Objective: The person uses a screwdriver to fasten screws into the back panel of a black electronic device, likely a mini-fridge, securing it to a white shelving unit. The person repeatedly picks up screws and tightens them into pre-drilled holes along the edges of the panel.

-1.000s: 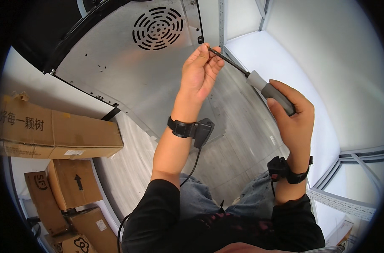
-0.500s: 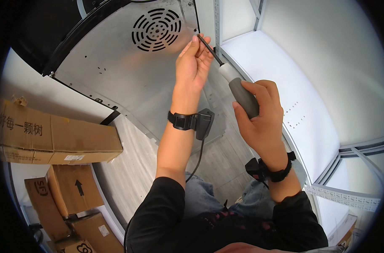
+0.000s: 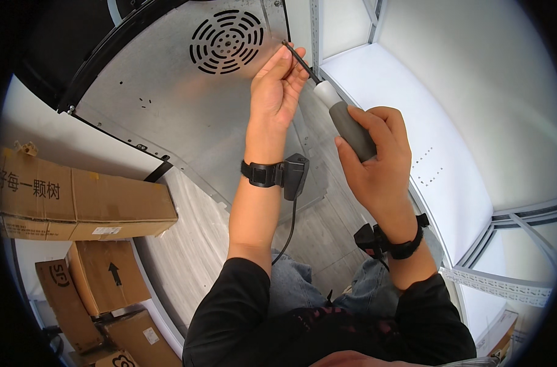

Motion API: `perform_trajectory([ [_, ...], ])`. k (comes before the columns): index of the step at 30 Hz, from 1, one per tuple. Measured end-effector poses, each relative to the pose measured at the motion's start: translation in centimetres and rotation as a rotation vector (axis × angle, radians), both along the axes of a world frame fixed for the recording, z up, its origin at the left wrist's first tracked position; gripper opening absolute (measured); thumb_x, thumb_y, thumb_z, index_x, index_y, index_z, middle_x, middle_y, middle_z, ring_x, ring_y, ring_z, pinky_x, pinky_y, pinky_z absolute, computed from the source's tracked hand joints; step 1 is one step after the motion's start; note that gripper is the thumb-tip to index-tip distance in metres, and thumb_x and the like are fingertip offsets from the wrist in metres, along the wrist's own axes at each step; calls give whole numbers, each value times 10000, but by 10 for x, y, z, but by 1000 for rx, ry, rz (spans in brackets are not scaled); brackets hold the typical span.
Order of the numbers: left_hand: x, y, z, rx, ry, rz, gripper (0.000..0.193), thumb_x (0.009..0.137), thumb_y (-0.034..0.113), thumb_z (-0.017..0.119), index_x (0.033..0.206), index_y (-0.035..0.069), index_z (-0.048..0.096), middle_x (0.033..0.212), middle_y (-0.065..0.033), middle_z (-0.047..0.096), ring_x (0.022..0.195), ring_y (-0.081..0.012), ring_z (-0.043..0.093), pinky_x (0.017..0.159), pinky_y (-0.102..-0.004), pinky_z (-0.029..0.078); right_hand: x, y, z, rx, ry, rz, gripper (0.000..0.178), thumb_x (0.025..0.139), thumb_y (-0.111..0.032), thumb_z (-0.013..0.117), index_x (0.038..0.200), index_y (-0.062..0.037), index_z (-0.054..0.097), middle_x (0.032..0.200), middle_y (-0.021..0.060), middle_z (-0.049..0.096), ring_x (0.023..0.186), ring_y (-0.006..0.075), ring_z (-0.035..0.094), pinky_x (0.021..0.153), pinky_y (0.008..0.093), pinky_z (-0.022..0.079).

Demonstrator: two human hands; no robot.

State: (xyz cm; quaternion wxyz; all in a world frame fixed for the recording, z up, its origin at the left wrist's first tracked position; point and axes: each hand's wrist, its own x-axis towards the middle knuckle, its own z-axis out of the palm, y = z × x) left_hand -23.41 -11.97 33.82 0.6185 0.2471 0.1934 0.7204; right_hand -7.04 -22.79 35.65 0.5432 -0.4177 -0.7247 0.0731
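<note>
In my right hand [image 3: 382, 168] is a screwdriver with a grey and white handle [image 3: 350, 127], its dark shaft slanting up and left. The thumb and fingers of my left hand [image 3: 272, 92] are closed around the shaft near its tip; whether they also pinch a small screw is hidden. The tip meets the right edge of a grey metal panel [image 3: 180, 116], just right of its round slotted vent [image 3: 226, 43].
Cardboard boxes [image 3: 119, 199] are stacked at the left. To the right stands a white shelf [image 3: 401, 104] with perforated metal uprights. Wood-look floor [image 3: 193, 226] lies below the panel. A cable [image 3: 291, 235] hangs from my left wrist device.
Both hands and the screwdriver have shifted slightly up and left, and the tip now sits a little higher at the panel's edge. Both grips look the same.
</note>
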Motion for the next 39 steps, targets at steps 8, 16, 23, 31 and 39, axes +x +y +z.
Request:
perform_trajectory([
  [8,-1,-3,0,104,54,-276,281,952,98,441,1183,-53,495,979,-160,618,817,-220,621,740,-305,553,3,2,5,124,-28,-63,413,665,-9,715,1064,-22,609,948,109,556,654,239,600,562,309,497],
  [16,3,3,-10,113,1,-176,185,957,143,458,1022,-16,525,876,-132,633,746,-199,630,645,-280,537,-7,-1,0,90,57,-20,436,707,-5,693,1119,-9,547,1021,150,539,797,269,597,567,305,494],
  [23,6,6,-10,110,-61,-184,199,958,172,466,1019,-8,529,867,-121,641,732,-174,623,624,-268,532,-4,3,-2,221,-3,-49,402,751,-29,674,1128,-27,535,955,132,568,755,261,602,533,302,480],
  [31,10,-2,-2,132,-22,-220,206,965,167,448,1039,-8,528,928,-145,633,791,-183,585,739,-307,509,-1,-2,0,-75,39,-13,410,780,-68,669,1149,3,505,901,132,580,611,271,573,531,313,474],
  [39,9,4,-11,90,-97,-171,169,947,174,488,976,23,560,941,-104,628,802,-175,594,725,-314,512,-8,8,-8,239,13,-18,436,817,-111,641,1201,-8,461,942,169,552,692,285,585,567,327,471],
])
